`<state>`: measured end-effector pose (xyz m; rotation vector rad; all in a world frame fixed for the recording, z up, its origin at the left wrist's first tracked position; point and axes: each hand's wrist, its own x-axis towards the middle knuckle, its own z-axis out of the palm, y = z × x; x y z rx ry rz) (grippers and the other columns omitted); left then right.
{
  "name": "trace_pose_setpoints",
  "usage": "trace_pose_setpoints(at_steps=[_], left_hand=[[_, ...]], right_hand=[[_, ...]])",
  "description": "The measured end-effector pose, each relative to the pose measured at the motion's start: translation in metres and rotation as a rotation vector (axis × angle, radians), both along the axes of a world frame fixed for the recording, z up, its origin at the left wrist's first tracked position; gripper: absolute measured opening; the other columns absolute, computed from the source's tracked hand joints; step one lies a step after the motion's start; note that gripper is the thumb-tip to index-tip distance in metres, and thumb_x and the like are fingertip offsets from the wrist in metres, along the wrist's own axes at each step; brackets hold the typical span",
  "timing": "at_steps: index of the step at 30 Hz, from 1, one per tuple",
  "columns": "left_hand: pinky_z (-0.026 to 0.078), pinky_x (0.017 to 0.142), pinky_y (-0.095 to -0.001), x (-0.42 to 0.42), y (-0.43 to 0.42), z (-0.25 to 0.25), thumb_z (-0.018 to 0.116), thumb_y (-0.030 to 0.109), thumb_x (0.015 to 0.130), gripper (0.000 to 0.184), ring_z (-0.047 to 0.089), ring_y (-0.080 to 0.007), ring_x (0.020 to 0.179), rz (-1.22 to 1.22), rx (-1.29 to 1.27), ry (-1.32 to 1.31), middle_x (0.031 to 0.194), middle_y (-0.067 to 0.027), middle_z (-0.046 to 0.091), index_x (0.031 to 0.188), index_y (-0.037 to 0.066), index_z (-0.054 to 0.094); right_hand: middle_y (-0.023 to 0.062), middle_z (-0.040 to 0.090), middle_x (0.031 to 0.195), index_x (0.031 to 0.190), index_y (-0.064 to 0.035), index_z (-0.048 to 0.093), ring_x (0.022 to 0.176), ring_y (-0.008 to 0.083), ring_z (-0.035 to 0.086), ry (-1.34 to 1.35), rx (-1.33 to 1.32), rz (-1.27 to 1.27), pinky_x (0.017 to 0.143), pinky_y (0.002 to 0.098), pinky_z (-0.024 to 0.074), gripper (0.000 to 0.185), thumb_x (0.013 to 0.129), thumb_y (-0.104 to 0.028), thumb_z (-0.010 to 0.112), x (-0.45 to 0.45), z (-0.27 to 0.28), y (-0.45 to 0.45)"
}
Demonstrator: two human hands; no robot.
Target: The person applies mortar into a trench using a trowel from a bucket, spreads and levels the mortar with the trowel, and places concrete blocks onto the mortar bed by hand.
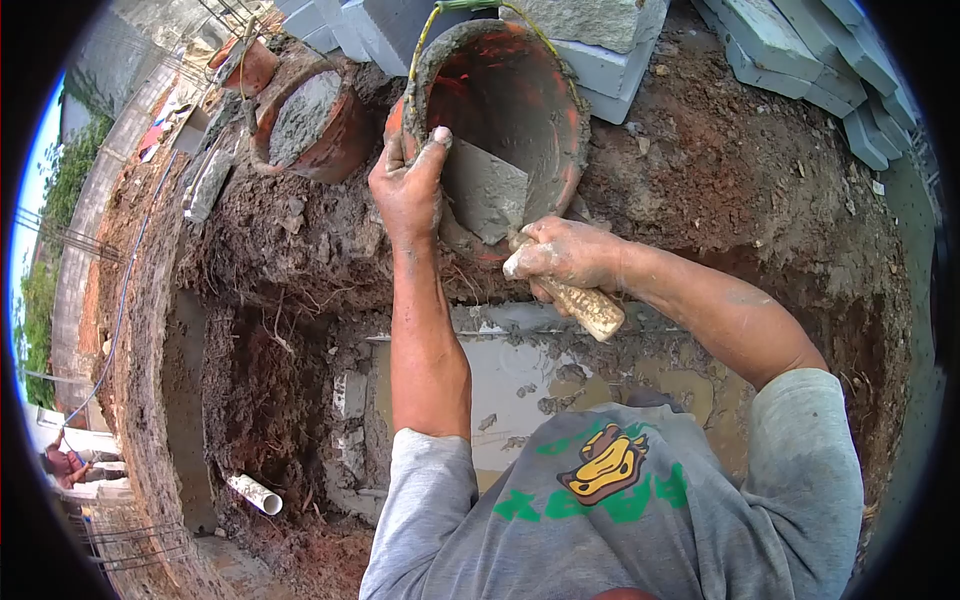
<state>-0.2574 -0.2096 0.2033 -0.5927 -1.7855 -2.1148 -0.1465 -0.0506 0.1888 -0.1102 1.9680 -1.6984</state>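
My left hand (412,190) is closed on the near left rim of a mortar-caked bucket (578,125), which tilts so its open mouth faces me. In my right hand (572,258) is a trowel, its wooden handle (590,308) wrapped by my fingers. The trowel's flat grey blade (487,188) reaches inside the bucket, near its lower wall. Wet grey mortar coats the bucket's rim and inside; reddish patches show through. A yellow-green cord handle (425,45) loops over the bucket's top.
A second bucket (335,150) holding grey mortar stands to the left, with a smaller one (250,70) behind. Grey blocks (790,60) are stacked at the back. Below me lies a pit with muddy water (500,390). A white pipe (255,494) juts out at left; another person (75,465) is far left.
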Motion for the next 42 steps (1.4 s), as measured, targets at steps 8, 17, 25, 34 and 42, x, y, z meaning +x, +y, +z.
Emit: trace_pose_setpoints(at_steps=[8, 17, 25, 34, 42], left_hand=[[0.034, 0.061, -0.0187, 0.002, -0.003, 0.003, 0.072, 0.010, 0.080, 0.017, 0.042, -0.0028, 0.067, -0.038, -0.031, -0.001, 0.077, 0.0066, 0.051, 0.088, 0.002, 0.060], [0.041, 0.071, -0.0194, -0.010, -0.007, 0.001, 0.073, 0.009, 0.079, 0.032, 0.053, -0.0054, 0.078, -0.036, -0.019, -0.010, 0.091, 0.0003, 0.062, 0.105, -0.005, 0.061], [0.037, 0.066, -0.0194, -0.015, -0.006, 0.002, 0.071, 0.008, 0.080, 0.023, 0.045, -0.0029, 0.072, -0.046, 0.000, -0.001, 0.083, 0.0053, 0.057, 0.099, -0.003, 0.064], [0.041, 0.073, -0.0205, -0.019, 0.001, 0.006, 0.071, 0.008, 0.080, 0.032, 0.052, -0.0052, 0.079, -0.070, -0.039, 0.027, 0.091, 0.0009, 0.061, 0.108, -0.006, 0.062], [0.037, 0.067, -0.0204, -0.016, -0.002, 0.007, 0.071, 0.009, 0.080, 0.024, 0.046, -0.0037, 0.073, -0.038, -0.005, 0.018, 0.083, 0.0042, 0.057, 0.100, -0.003, 0.064]], right_hand=[[0.0214, 0.067, 0.093, 0.092, 0.0049, 0.068, 0.088, 0.0351, 0.064, 0.389, 1.022, 0.270, 0.083, 0.0415, 0.0485, 0.038, 0.076, -0.028, 0.058, -0.080, -0.010, 0.026], [0.0252, 0.066, 0.088, 0.092, 0.0066, 0.065, 0.082, 0.0375, 0.066, 0.687, 1.147, 0.084, 0.074, 0.0451, 0.0518, 0.033, 0.075, -0.021, 0.058, -0.075, 0.041, 0.022], [0.0187, 0.069, 0.089, 0.085, 0.0020, 0.067, 0.085, 0.0327, 0.068, 0.694, 1.299, -0.026, 0.077, 0.0407, 0.0530, 0.020, 0.073, -0.011, 0.059, -0.079, -0.006, 0.034], [0.0138, 0.070, 0.091, 0.090, -0.0044, 0.071, 0.089, 0.0278, 0.068, 0.642, 1.496, 0.179, 0.077, 0.0382, 0.0536, 0.023, 0.072, -0.014, 0.061, -0.090, 0.022, 0.023], [0.0161, 0.066, 0.095, 0.092, 0.0006, 0.061, 0.081, 0.0224, 0.069, 1.022, 1.731, -0.112, 0.064, 0.0337, 0.0566, 0.017, 0.081, -0.012, 0.058, -0.113, 0.025, 0.022]])
